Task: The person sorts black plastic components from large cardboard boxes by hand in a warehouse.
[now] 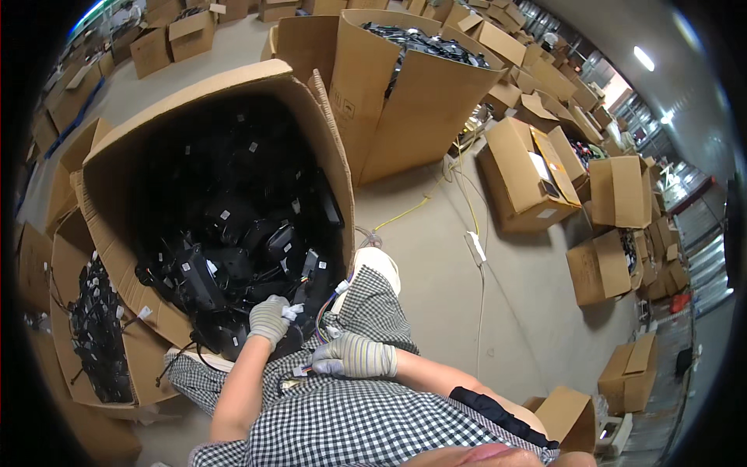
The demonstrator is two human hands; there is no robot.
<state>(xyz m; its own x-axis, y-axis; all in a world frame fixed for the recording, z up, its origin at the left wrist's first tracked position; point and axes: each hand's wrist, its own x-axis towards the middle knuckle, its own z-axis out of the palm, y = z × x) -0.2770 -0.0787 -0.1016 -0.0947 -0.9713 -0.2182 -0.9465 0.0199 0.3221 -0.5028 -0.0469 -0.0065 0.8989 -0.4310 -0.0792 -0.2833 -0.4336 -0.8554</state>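
Observation:
Both my hands wear pale striped work gloves. My left hand (268, 321) is closed at the near edge of a large open cardboard box (336, 132), with a small white piece (292, 311) at its fingertips. What it grips is hidden. Over my lap, my right hand (356, 356) is closed on a thin cable, whose white connector (301, 371) sticks out past the fingers. Coloured wires (320, 325) with another white connector (342, 287) run between my hands, beside my knee. Black plastic devices (201, 279) with small white labels lie piled in the box.
A smaller carton (144, 359) at the left holds black cabled parts (99, 331). Behind the large box stands a tall carton (420, 117) full of black parts. Yellow and white cables (475, 245) cross the floor. Several cartons (517, 194) stand at the right.

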